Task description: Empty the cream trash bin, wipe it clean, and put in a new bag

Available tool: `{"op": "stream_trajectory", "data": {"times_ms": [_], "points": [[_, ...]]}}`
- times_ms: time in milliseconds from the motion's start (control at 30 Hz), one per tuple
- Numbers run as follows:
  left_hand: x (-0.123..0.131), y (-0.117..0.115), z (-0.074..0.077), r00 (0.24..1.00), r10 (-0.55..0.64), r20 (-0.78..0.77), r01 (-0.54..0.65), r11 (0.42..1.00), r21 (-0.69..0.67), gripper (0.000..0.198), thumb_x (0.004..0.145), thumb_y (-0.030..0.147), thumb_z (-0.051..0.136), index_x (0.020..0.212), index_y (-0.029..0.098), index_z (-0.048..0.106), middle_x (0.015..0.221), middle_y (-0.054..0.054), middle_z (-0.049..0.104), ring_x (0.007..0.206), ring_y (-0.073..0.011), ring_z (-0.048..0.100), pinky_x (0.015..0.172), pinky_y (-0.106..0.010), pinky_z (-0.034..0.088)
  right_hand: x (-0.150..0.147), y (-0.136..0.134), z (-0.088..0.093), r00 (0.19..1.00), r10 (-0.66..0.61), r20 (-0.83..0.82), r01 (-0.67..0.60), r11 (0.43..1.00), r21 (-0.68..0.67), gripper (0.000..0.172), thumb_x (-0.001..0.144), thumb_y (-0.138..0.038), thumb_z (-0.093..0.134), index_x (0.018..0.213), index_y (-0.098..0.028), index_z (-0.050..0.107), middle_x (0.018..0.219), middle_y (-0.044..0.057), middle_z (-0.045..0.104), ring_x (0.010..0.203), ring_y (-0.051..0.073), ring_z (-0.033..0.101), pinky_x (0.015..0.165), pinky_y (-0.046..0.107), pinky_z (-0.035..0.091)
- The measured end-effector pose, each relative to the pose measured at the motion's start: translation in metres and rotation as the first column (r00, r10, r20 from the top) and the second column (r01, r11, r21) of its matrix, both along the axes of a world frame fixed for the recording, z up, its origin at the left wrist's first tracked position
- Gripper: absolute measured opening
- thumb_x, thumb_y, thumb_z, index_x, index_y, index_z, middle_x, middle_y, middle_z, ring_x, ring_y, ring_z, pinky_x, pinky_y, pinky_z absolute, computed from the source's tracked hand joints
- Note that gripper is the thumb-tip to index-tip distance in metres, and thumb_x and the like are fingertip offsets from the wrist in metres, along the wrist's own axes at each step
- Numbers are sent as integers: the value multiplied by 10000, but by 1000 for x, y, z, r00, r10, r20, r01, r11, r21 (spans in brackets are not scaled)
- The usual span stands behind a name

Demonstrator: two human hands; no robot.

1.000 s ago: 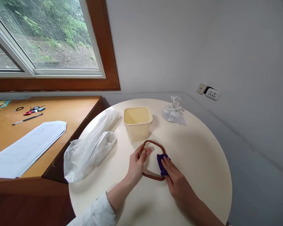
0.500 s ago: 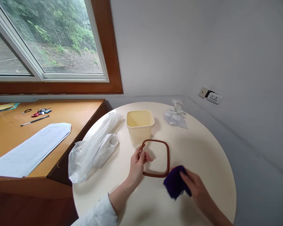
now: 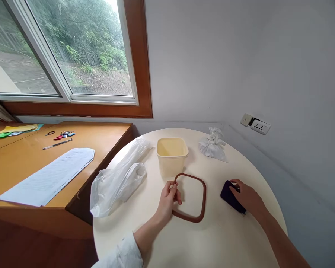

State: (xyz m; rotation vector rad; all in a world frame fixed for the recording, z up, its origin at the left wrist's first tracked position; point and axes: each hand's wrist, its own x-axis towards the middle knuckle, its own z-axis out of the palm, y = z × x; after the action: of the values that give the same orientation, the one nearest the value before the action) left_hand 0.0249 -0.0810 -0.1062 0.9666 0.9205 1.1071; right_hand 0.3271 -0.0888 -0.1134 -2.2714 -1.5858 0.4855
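Observation:
My left hand (image 3: 167,201) pinches the left side of a square brown rim (image 3: 204,197) with rounded corners, held tilted above the round table. Whether a clear panel fills this rim, I cannot tell. Just behind it stands a cream plastic container (image 3: 171,165), upright and without a cover. To the right, my right hand (image 3: 248,197) has its fingers on a folded dark purple cloth (image 3: 229,195) that lies on the tabletop. Part of the cloth is hidden under the hand.
A crumpled clear plastic bag (image 3: 117,182) lies along the left of the round cream table (image 3: 206,245). A knotted whitish bag (image 3: 212,145) sits at the back right. The wooden desk (image 3: 111,134) on the left carries papers (image 3: 50,175), a pen (image 3: 57,144) and keys (image 3: 65,134).
My right hand has moved right with the purple cloth, away from the brown rim, and the cloth now rests on the table. My left hand still holds the rim. The view has shifted slightly.

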Motion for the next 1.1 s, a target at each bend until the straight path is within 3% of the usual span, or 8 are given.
{"op": "stream_trajectory", "data": {"times_ms": [100, 167, 333, 600, 733, 867, 967, 1100], "points": [[-1, 1, 0, 1000, -12, -5, 12, 1000, -3, 189, 851, 386, 449, 831, 198, 446, 474, 66, 466, 452, -87, 447, 521, -214, 370, -10, -7, 5, 992, 10, 129, -34, 983, 180, 446, 789, -396, 397, 1166, -186, 507, 1169, 113, 562, 998, 291, 555, 842, 444, 412], [-1, 2, 1, 1000, -23, 2, 23, 1000, 5, 191, 850, 389, 453, 835, 199, 446, 467, 66, 464, 458, -89, 448, 527, -214, 368, -24, -12, 8, 997, 55, 45, -65, 963, 263, 418, 807, -399, 383, 1137, -183, 522, 1174, 107, 555, 1029, 266, 538, 888, 420, 394], [-1, 1, 4, 995, -57, 78, 52, 996, 69, 205, 849, 399, 468, 860, 195, 452, 475, 61, 466, 468, -91, 446, 544, -222, 375, -70, -25, 14, 873, 219, -436, -156, 972, 177, 474, 829, -478, 383, 1176, -180, 510, 877, 62, 644, 765, 184, 603, 711, 311, 462], [-2, -2, 7, 991, -122, 61, 112, 983, 148, 212, 863, 403, 447, 917, 200, 463, 526, 48, 467, 517, -114, 456, 596, -254, 388, -112, -27, 16, 744, 314, -589, -202, 947, 250, 503, 830, -460, 433, 1194, -121, 510, 638, -6, 557, 580, 137, 504, 590, 270, 425], [-6, 3, 9, 991, 23, -134, 11, 970, 244, 216, 846, 378, 476, 966, 200, 498, 694, 12, 476, 708, -143, 493, 716, -269, 387, -93, -17, 24, 822, 269, -501, -141, 950, 279, 491, 827, -457, 425, 1185, -134, 520, 599, 0, 560, 534, 144, 500, 529, 263, 408], [-13, 14, 6, 951, 233, -202, -167, 941, 295, 234, 814, 331, 515, 1015, 233, 446, 810, 7, 447, 778, -145, 474, 771, -285, 384, -49, -15, 33, 958, 59, -280, 9, 972, 236, 472, 834, -435, 372, 1195, -167, 515, 648, 41, 622, 572, 184, 563, 537, 277, 416], [-18, 22, 4, 915, 330, -233, -258, 921, 292, 289, 795, 320, 525, 1053, 249, 416, 900, -7, 445, 854, -154, 466, 826, -312, 386, -16, -23, 33, 985, -93, -147, 115, 982, 147, 498, 846, -397, 322, 1255, -151, 460, 671, 62, 635, 589, 204, 582, 520, 284, 414], [-20, 27, 5, 889, 367, -274, -301, 919, 255, 403, 771, 319, 549, 1131, 275, 375, 1012, -28, 417, 975, -179, 451, 921, -374, 361, 7, -33, 26, 990, -142, 11, 141, 988, 69, 434, 857, -321, 299, 1194, -147, 509, 732, 84, 651, 668, 216, 604, 547, 285, 409]]}}
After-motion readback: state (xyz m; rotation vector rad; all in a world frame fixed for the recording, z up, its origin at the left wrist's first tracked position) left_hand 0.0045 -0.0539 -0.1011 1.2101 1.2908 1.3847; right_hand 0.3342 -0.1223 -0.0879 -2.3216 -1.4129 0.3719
